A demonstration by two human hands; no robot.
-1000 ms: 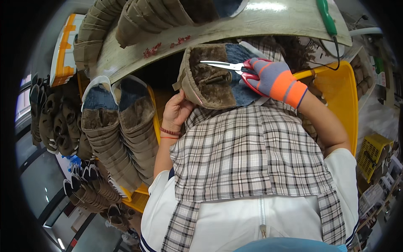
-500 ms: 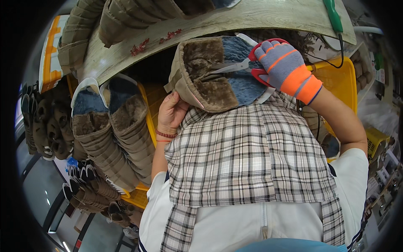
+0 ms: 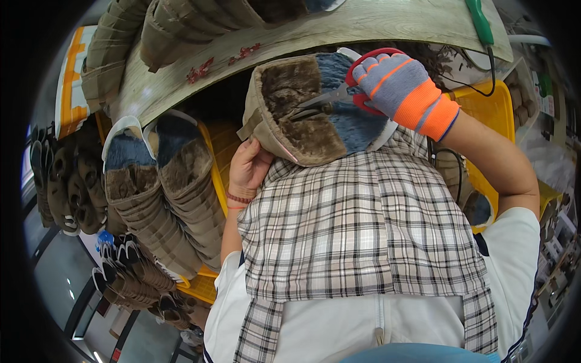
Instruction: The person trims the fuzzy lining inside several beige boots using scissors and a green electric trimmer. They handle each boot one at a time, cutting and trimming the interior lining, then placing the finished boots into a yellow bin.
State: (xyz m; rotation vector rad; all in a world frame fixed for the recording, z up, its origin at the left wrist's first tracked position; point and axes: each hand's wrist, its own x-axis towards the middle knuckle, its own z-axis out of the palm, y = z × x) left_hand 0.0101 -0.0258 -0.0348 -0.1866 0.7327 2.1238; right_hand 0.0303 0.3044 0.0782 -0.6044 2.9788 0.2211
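Note:
A tan fabric shoe upper (image 3: 358,130) lies across my plaid apron, showing a brown fleece lining and a blue fleece part with a white rim. My bare left hand (image 3: 248,168) pinches its near left edge, thumb on top. In an orange and grey glove, my right hand (image 3: 399,85) is closed round red-handled scissors (image 3: 331,95). The scissor blades point left and sit parted over the brown fleece; their tips sink into the pile, so I cannot tell what lies between them.
A pale wooden table (image 3: 236,57) stands ahead, stacked uppers (image 3: 200,27) on it. More nested uppers (image 3: 166,218) rest in a yellow basket at my left. Another yellow basket (image 3: 484,112) stands at the right. A green-handled tool (image 3: 480,23) with a black cord hangs at the table's right end.
My right hand has moved a little left with the scissors, bringing the blades deeper over the brown fleece. My left hand keeps its grip on the edge.

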